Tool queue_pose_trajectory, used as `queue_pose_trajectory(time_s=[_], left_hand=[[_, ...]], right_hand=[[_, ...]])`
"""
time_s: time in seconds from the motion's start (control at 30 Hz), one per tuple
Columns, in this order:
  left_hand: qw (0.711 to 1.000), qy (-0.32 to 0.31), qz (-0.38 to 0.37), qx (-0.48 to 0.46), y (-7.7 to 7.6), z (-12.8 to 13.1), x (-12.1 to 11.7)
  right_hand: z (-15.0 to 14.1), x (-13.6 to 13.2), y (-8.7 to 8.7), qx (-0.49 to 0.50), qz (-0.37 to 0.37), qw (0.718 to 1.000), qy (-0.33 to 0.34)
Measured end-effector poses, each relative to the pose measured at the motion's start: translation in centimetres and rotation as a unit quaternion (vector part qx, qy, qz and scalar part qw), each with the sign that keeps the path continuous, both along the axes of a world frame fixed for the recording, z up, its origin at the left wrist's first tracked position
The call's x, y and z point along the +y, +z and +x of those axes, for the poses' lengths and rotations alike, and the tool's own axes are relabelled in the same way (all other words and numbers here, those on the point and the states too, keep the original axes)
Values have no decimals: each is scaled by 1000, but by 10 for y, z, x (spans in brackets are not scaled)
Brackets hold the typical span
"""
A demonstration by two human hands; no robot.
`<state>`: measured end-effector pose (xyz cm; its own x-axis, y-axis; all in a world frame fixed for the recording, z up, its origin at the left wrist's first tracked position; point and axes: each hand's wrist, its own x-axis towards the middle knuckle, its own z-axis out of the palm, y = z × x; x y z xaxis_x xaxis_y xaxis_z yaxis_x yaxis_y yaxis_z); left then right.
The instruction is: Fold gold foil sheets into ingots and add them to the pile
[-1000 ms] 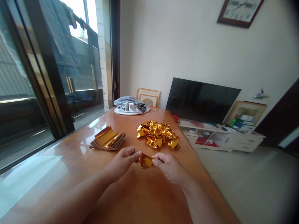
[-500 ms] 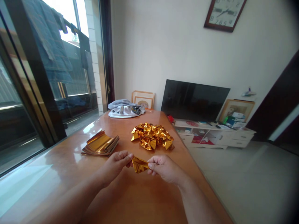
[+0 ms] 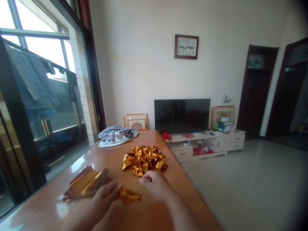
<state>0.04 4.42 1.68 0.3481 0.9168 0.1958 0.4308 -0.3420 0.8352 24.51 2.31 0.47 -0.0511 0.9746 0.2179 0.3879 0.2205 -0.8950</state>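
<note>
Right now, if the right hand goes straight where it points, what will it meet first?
The right hand would probably meet the crumpled gold foil pile first; depth is unclear.

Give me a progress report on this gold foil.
Done: a crinkled foil heap sits on the table. In hand: the left hand pinches one foil piece, with the right hand curled nearby, not touching it. Remaining: a stack of flat foil sheets lies beside the left hand.

Folded gold foil piece (image 3: 129,196), creased, shiny, one end tucked into the left hand (image 3: 106,196)
</note>
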Motion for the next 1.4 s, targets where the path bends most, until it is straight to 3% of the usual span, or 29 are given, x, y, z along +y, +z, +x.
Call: queue_pose_trajectory(time_s=[0.13,0.3,0.43,0.53,0.7,0.87,1.13,1.4], left_hand=[[998,-48,0,30,5,13,-4],[995,-82,-5,53,24,24,-11],[997,-58,3,51,36,32,-17],[998,-54,-9,18,40,39,-21],[997,-57,-31,-52,32,47,-27],[994,-68,-46,-64,20,44,-27],[985,-40,-89,-146,23,37,-32],[977,-48,-114,-174,14,37,-30]], right_hand=[[-16,-5,2,32,-15,996,78],[-20,-10,7,76,-33,994,68],[-13,-13,14,142,-70,982,105],[-6,-15,17,157,-49,977,138],[-1,-18,19,153,-87,974,146],[-5,-19,16,122,-130,973,145],[-10,-19,13,145,-116,975,119],[-16,-23,16,137,-142,971,136]])
